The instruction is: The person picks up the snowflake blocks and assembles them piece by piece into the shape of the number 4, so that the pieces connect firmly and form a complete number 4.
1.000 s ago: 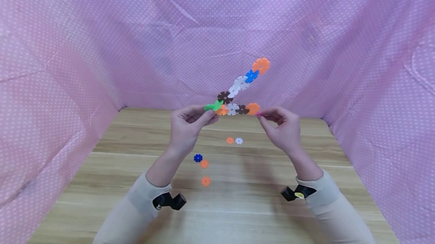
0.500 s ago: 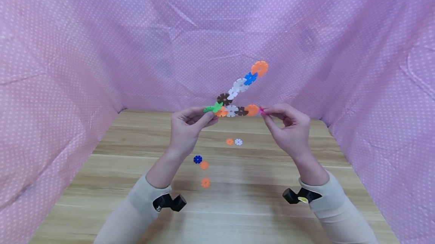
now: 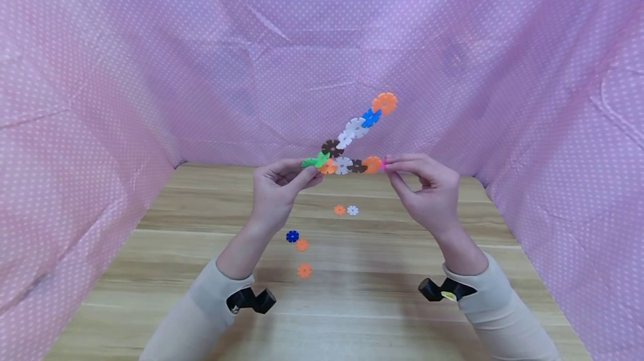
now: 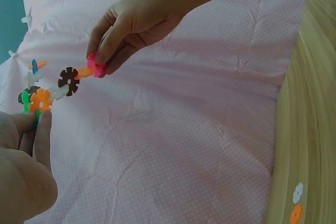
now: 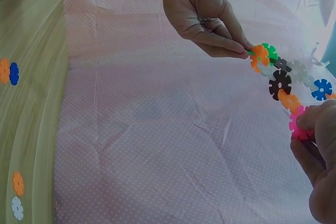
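Pink dotted cloth (image 3: 322, 59) rises behind and to both sides of the fingers, and from where I stand the wooden table (image 3: 201, 238) ends in a far edge just about level with the hands in the head view. Left hand (image 3: 275, 190) has its thumb and fingertips clamped on the green discs (image 3: 317, 160), while the right hand (image 3: 431, 190) pinches a pink disc (image 5: 296, 128) between thumb and forefinger. Strung between the two sets of fingers is a chain of notched discs (image 3: 342, 166), which forks at the left fingertips: one arm, orange, white, brown and orange, runs straight across to the right fingertips, where the pink disc meets the last orange disc (image 3: 373, 164) edge to edge, though I cannot tell whether the slots are joined. Its other arm climbs away at a slant, above the gap between the hands, through brown, two whites and a blue to an upper orange disc (image 3: 384, 103) whose rim stands free with only cloth behind. Open air separates both hands from the cloth sides. Lower than the fingers, between the hands, an orange piece (image 3: 339, 210) and a white piece (image 3: 353, 210) lie side by side on the wood; nearer the person, by the left forearm, a dark blue piece (image 3: 292, 236) touches a second orange piece (image 3: 302, 245), with a third orange piece (image 3: 304, 270) just beyond them.
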Tool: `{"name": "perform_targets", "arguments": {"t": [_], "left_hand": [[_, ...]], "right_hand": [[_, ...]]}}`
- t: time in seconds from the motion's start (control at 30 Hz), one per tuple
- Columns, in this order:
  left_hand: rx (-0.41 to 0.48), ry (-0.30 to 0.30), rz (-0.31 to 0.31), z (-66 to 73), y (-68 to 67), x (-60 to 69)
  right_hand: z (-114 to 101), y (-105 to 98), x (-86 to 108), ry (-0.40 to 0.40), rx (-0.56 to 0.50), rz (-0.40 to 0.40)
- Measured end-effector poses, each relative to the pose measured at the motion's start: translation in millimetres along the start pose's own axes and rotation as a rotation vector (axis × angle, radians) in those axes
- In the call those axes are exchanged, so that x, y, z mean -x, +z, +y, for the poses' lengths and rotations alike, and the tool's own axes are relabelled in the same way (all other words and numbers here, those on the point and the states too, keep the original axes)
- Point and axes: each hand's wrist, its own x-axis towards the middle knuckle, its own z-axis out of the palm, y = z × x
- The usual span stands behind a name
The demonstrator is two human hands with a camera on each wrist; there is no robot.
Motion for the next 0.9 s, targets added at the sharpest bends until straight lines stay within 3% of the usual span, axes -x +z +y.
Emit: {"name": "perform_targets", "arguments": {"t": [0.2,0.5,0.63,0.9], "left_hand": [[-0.014,0.001,-0.003,-0.4,-1.0,0.7],[-0.029,0.018,-0.059,-0.2,-1.3,0.9],[-0.041,0.022,-0.05,1.1,0.1,2.4],[-0.032,0.02,-0.033,3.3,3.7,4.4]], "right_hand": [[-0.2,-1.1,-0.8,-0.057,0.049,-0.007],[0.7,-3.4,-1.1,-0.096,0.047,-0.013],[1.0,-3.1,-0.5,-0.113,0.031,-0.011],[0.9,-5.1,0.9,-0.055,-0.013,-0.018]]}}
